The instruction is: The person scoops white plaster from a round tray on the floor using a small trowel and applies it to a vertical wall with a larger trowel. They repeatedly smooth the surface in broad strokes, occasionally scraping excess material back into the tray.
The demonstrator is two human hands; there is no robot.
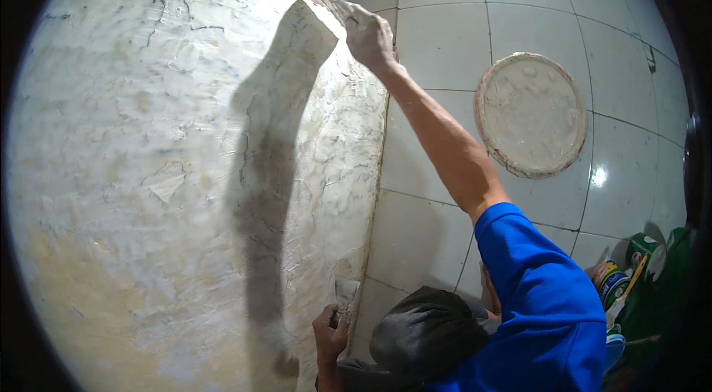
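Observation:
On the left spreads a wall (178,169) with patchy white and yellowish putty, cracks and rough ridges. My right arm reaches far up along it. At its end, my right hand (368,37), smeared with pale putty, is closed on a flat putty spreader (335,8), seen nearly edge-on against the wall near its brown border. A broad shadow of the arm and spreader falls across the wall. Low down, my left hand (331,329) grips a putty knife (345,292), its blade pointing up beside the wall's lower edge. Most of the knife's handle is hidden by the fingers.
On the pale tiled floor (437,43) to the right stands a round container (483,88) with a crusted rim and whitish contents. Several cans (611,282), a wooden-handled brush (635,277) and something green (664,310) are at the lower right. My dark-clothed knee (419,329) is bent near the wall.

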